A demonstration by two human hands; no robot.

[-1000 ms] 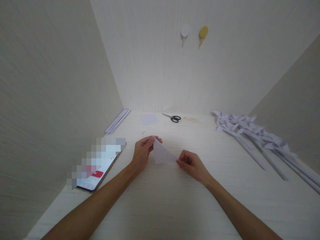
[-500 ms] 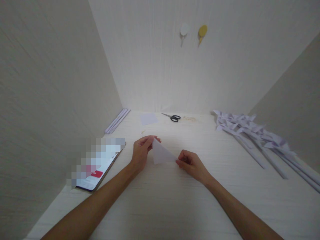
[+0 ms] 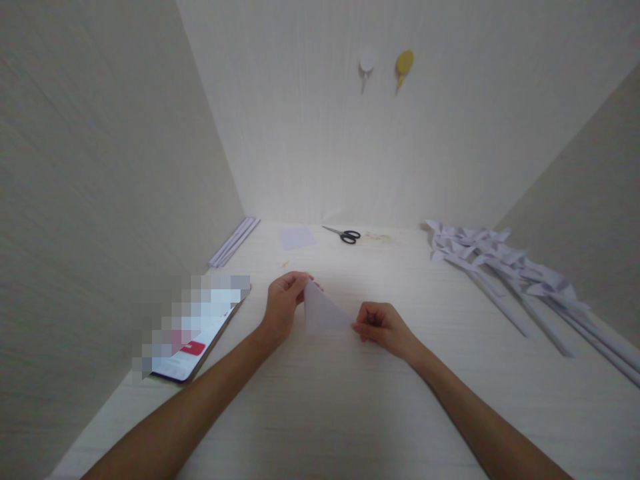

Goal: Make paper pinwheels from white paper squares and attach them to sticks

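Note:
A white sheet of paper folded into a triangle (image 3: 323,312) is stretched between my hands, above the pale table. My left hand (image 3: 286,299) pinches its upper left corner. At its right corner, the fingertips of my right hand (image 3: 383,325) grip the point. The long folded edge slants down from left to right. Beyond my hands lie a flat square of paper (image 3: 297,237) and black-handled scissors (image 3: 347,236), blades pointing left.
Several rolled paper sticks (image 3: 235,241) lie along the left wall. A phone (image 3: 200,340) rests beside my left forearm. Paper pinwheels on sticks (image 3: 500,260) are piled at the right. Small pins (image 3: 377,237) lie near the scissors. Two hooks (image 3: 405,63) hang on the back wall.
The folded paper has tilted slightly, its lower left corner dropping a little. My right hand is slightly lower; both hands keep their hold.

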